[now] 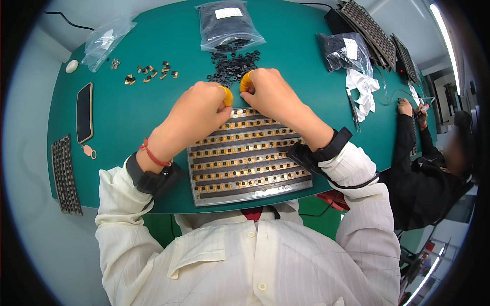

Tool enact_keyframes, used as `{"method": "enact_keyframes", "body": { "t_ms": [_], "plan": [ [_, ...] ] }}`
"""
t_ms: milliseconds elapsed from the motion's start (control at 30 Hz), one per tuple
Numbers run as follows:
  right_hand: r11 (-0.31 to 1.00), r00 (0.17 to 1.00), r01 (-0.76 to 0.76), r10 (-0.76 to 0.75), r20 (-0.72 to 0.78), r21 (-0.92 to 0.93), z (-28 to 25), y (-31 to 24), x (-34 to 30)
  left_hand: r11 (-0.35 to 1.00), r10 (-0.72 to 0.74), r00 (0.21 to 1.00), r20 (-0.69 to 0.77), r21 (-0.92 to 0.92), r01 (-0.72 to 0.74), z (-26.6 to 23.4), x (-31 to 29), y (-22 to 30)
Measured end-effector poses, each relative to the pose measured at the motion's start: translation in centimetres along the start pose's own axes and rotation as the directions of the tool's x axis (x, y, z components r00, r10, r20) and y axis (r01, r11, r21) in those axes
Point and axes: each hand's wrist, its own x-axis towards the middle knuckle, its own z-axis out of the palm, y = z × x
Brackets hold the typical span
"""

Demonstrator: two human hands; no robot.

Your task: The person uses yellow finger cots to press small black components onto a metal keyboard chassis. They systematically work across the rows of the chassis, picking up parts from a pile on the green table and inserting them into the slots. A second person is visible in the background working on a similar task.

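Observation:
A metal tray (255,195) near the front edge of the table carries rows of small gold pieces with black parts on them. Over its far left corner, my left hand (198,108) is closed in a pinch, a yellow finger cot (227,96) on one finger. My right hand (270,91) is likewise pinched, above the tray's far edge, and also wears a yellow finger cot (246,81). Whatever lies between the fingertips of either hand is hidden or too small to name. Just beyond both hands spreads a pile of small black parts (229,65).
Behind the pile lies a clear bag of black parts (227,25). Loose gold-and-black pieces (148,74), a phone (84,112) and another tray (66,176) are to the left. Tweezers (353,109), white tissue (365,92) and a second bag (344,52) lie right, near a co-worker (421,188).

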Motion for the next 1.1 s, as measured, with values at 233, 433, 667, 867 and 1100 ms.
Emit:
{"method": "enact_keyframes", "body": {
  "t_ms": [233, 433, 667, 867, 1100],
  "plan": [
    [0.999, 0.999, 0.04, -0.039, -0.017, 0.025, 0.5, 0.9, -0.3, 0.978, 0.183, 0.983, 0.01, 0.1, -0.183, 2.5, 0.7, -0.1],
    [0.994, 0.993, 0.106, -0.108, 0.049, 0.034, -1.6, 0.4, -2.9, 0.975, 0.018, 0.995, 0.103, 0.219, -0.04, 1.4, -0.7, 1.1],
    [0.991, 0.991, 0.13, -0.129, -0.027, 0.028, -0.1, 0.6, -4.6, 0.955, -0.063, 0.987, 0.148, 0.297, 0.017, 1.0, -1.3, 1.6],
    [0.99, 0.98, -0.03, 0.056, 0.189, -0.138, -0.7, -1.6, -5.7, 0.994, -0.109, 0.975, 0.193, 0.053, 0.1, -0.5, -0.3, 0.7],
    [0.993, 0.98, 0.004, 0.019, 0.198, -0.115, -1.1, -1.8, -4.2, 0.968, -0.247, 0.969, -0.02, -0.054, 0.246, -0.6, 1.6, -2.2]
  ]
}}
